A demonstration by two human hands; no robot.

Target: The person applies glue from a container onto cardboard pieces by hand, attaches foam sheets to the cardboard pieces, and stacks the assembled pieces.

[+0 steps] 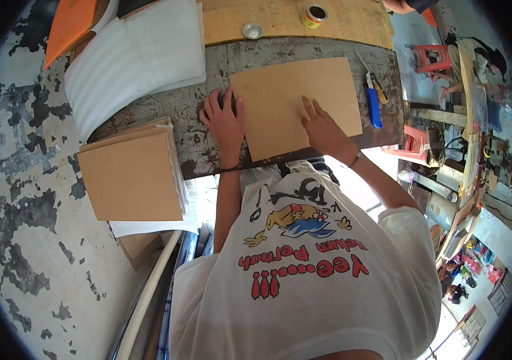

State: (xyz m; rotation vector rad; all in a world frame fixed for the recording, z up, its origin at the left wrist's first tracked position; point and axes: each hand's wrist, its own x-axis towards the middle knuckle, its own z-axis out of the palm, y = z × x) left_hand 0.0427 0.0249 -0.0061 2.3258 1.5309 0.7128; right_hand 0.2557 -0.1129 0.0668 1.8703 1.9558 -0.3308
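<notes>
A flat brown sheet of board [280, 84] lies on the dark, worn tabletop in front of me. My left hand [226, 123] rests at the sheet's left edge with its fingers spread on the table and its thumb beside the edge. Across the sheet, my right hand [326, 129] touches the surface right of the middle, two fingers stretched out and the others partly bent. Neither hand grips anything that I can see. To the right of the sheet lie a blue-handled cutter [373, 108] and a smaller yellow-brown handled tool [379, 90].
Stacked brown boards [130, 177] jut over the table's left end, with white foam sheets [142, 60] behind. On a wooden plank [352, 24] at the back stand an open tin [315, 16] and a round metal lid [252, 30]. Another person's arm [399, 5] shows far right.
</notes>
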